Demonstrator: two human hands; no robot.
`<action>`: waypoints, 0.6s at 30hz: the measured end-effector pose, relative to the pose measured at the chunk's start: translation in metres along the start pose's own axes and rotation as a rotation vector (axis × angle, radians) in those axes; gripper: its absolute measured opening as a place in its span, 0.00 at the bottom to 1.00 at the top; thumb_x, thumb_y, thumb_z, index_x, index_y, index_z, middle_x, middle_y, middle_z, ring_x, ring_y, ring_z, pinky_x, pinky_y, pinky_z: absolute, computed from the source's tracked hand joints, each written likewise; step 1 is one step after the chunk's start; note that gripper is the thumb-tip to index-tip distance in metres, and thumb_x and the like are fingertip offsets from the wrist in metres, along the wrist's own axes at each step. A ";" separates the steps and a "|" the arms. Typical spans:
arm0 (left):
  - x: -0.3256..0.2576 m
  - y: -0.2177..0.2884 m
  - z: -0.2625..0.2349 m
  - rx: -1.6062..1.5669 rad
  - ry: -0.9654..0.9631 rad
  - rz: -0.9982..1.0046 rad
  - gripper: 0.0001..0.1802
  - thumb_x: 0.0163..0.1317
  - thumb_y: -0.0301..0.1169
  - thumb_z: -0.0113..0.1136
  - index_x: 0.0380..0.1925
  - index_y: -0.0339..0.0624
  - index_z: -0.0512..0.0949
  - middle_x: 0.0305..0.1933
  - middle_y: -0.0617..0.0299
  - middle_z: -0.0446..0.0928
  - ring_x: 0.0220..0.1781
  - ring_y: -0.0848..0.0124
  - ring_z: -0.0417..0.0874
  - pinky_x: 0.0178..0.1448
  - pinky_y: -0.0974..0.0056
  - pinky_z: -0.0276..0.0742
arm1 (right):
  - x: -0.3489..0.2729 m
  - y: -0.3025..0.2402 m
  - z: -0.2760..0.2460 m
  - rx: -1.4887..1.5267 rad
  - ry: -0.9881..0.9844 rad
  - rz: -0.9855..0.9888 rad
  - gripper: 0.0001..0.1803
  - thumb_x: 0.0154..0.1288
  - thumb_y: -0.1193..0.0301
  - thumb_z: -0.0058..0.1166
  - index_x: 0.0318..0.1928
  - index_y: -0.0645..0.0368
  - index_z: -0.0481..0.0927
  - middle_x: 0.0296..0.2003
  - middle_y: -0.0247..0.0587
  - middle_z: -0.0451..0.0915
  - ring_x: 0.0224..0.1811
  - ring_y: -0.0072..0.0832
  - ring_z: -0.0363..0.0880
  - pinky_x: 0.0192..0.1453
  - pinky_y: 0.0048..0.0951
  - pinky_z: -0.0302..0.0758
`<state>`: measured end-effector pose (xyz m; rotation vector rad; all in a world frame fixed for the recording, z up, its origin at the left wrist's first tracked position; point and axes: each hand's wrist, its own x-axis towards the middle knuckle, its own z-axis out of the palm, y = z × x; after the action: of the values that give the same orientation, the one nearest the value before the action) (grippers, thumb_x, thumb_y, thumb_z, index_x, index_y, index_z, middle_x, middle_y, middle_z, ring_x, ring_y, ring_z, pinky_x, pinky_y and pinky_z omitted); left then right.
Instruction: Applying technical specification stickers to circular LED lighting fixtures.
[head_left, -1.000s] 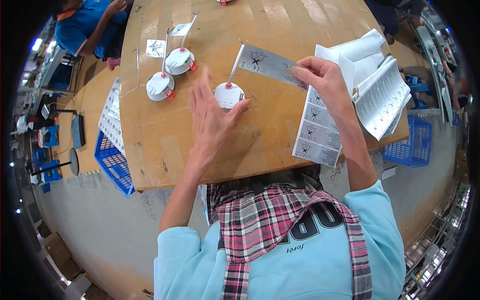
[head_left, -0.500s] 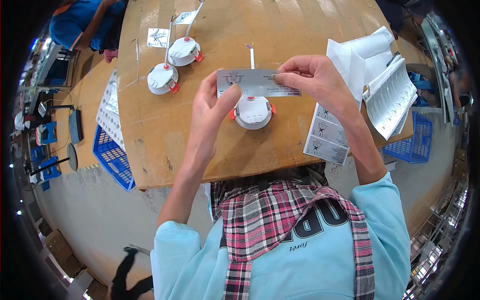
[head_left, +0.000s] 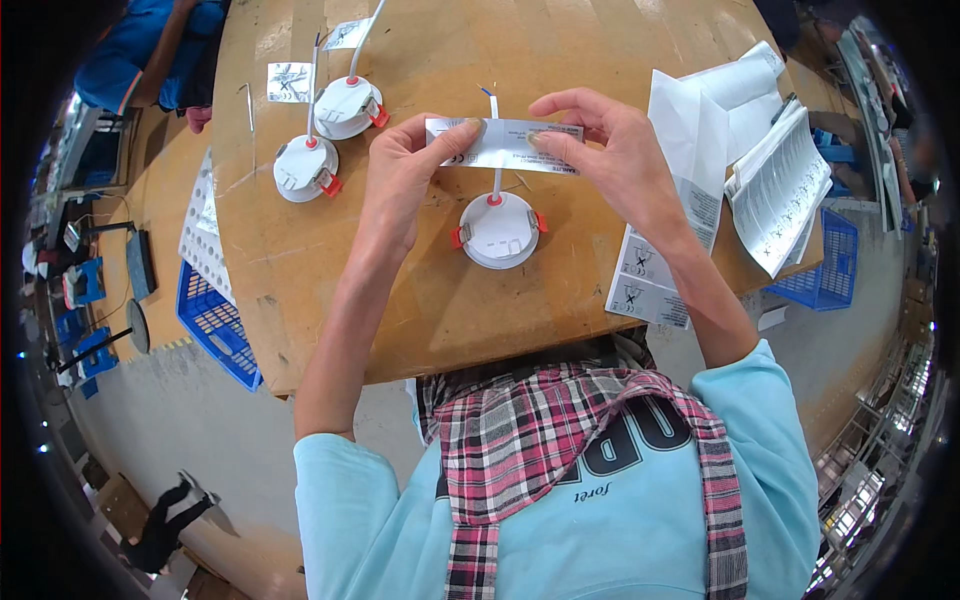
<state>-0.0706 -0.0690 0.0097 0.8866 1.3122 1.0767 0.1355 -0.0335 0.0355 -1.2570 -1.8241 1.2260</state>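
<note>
A silver printed label is stretched between my two hands above the table. My left hand pinches its left end, thumb on top. My right hand pinches the right end between thumb and fingers. Behind and below the label runs the white cable of a round white downlight, which lies face down with red spring clips at its sides. Two similar downlights, one nearer and one farther, lie at the far left with their cables; labels stick to those cables, one of them a silver label.
Label sheets lie by my right forearm, next to a stack of printed papers and crumpled white backing paper. Blue plastic baskets stand left and right of the table. A person in blue is at the far left.
Both hands have raised the label slightly away from the downlight, and its cable shows more. My left thumb has shifted up onto the label's upper edge. The view has moved a little.
</note>
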 end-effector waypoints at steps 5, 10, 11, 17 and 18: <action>0.004 -0.006 -0.002 -0.015 -0.002 -0.029 0.12 0.59 0.36 0.64 0.35 0.38 0.81 0.31 0.66 0.80 0.34 0.81 0.76 0.42 0.72 0.70 | 0.005 0.008 0.002 0.001 0.001 -0.017 0.14 0.57 0.70 0.60 0.43 0.63 0.79 0.25 0.38 0.80 0.25 0.22 0.73 0.31 0.24 0.70; 0.007 -0.008 -0.001 -0.036 0.004 -0.056 0.12 0.60 0.36 0.63 0.35 0.39 0.80 0.33 0.65 0.80 0.34 0.81 0.78 0.41 0.73 0.74 | 0.007 0.012 0.003 0.001 0.001 -0.029 0.15 0.57 0.70 0.61 0.43 0.63 0.79 0.24 0.38 0.79 0.25 0.22 0.72 0.31 0.25 0.69; 0.007 -0.007 -0.001 -0.036 0.003 -0.067 0.11 0.60 0.36 0.63 0.35 0.39 0.80 0.34 0.65 0.80 0.35 0.81 0.79 0.41 0.73 0.75 | 0.008 0.013 0.003 0.001 0.008 -0.034 0.15 0.57 0.70 0.61 0.43 0.63 0.79 0.24 0.38 0.79 0.25 0.22 0.72 0.31 0.25 0.69; 0.008 -0.007 0.000 -0.064 -0.012 -0.075 0.11 0.61 0.36 0.62 0.37 0.39 0.79 0.35 0.65 0.81 0.36 0.80 0.80 0.43 0.72 0.77 | 0.009 0.016 0.003 0.009 0.011 -0.026 0.15 0.57 0.70 0.60 0.44 0.63 0.78 0.24 0.39 0.79 0.25 0.22 0.73 0.31 0.24 0.70; 0.008 -0.008 0.000 -0.073 -0.011 -0.075 0.11 0.61 0.36 0.61 0.37 0.39 0.79 0.35 0.65 0.81 0.36 0.80 0.80 0.43 0.71 0.78 | 0.009 0.016 0.004 0.026 0.014 -0.025 0.15 0.57 0.70 0.60 0.44 0.63 0.78 0.24 0.39 0.79 0.25 0.22 0.73 0.31 0.24 0.70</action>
<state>-0.0701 -0.0633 0.0001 0.7817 1.2793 1.0535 0.1352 -0.0245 0.0190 -1.2224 -1.8034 1.2206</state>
